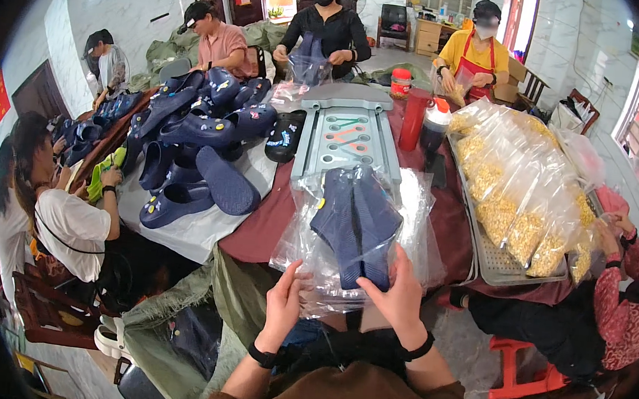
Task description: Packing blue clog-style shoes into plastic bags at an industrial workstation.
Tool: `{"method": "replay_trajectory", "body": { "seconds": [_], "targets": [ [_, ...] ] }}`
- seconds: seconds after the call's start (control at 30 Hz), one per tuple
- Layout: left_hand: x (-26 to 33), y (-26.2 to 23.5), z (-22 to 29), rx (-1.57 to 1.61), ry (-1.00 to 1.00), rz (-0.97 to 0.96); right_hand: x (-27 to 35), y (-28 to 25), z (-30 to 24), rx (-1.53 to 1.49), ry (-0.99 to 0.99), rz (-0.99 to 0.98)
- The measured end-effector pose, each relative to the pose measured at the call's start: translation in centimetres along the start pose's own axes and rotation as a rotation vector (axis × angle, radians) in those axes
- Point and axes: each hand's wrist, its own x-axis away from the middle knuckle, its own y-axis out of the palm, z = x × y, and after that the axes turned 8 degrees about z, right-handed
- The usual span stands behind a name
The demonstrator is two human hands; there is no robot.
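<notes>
A pair of navy clogs (355, 222) lies sole-up, side by side, inside a clear plastic bag (298, 232) in front of me. Under it spread more clear bags (424, 231). My right hand (396, 294) grips the bagged clogs at their near right end, thumb on top. At the bag's near left edge is my left hand (283, 299), thumb raised and fingers curled at the film, partly hidden by it. Just beyond the clogs stands a grey machine (348, 130) with a patterned panel. One black clog (285, 136) sits to its left.
Many navy clogs (189, 131) are heaped on the left. To the right, a metal tray (511, 271) holds bagged yellow pieces. A red cup (414, 120) and a dark bottle (435, 126) stand between. Co-workers surround the table; a red stool (521, 369) is at lower right.
</notes>
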Motion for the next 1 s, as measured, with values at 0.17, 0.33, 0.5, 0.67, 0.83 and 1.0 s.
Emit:
{"method": "replay_trajectory", "body": {
  "seconds": [0.17,0.33,0.5,0.67,0.83,1.0],
  "targets": [
    [0.0,-1.1,0.2,0.019,0.121,-0.117,0.5,-2.4,2.6,-0.206,0.102,0.003],
    [-1.7,-0.8,0.8,0.394,-0.079,-0.038,0.9,-5.0,4.1,-0.028,0.068,0.075],
    [-3.0,1.8,-1.2,0.069,-0.002,-0.02,0.9,-6.2,4.6,0.175,0.133,-0.127],
    [-1.9,4.3,-0.2,0.104,-0.047,0.018,0.0,-5.8,2.7,0.031,-0.191,0.082],
    [-1.6,5.0,-0.2,-0.075,0.097,0.055,1.0,-4.2,2.1,-0.188,-0.146,-0.245],
    [-1.6,5.4,-0.4,-0.145,0.212,-0.038,1.6,-1.5,1.9,-0.231,-0.168,-0.357]
  ]
}}
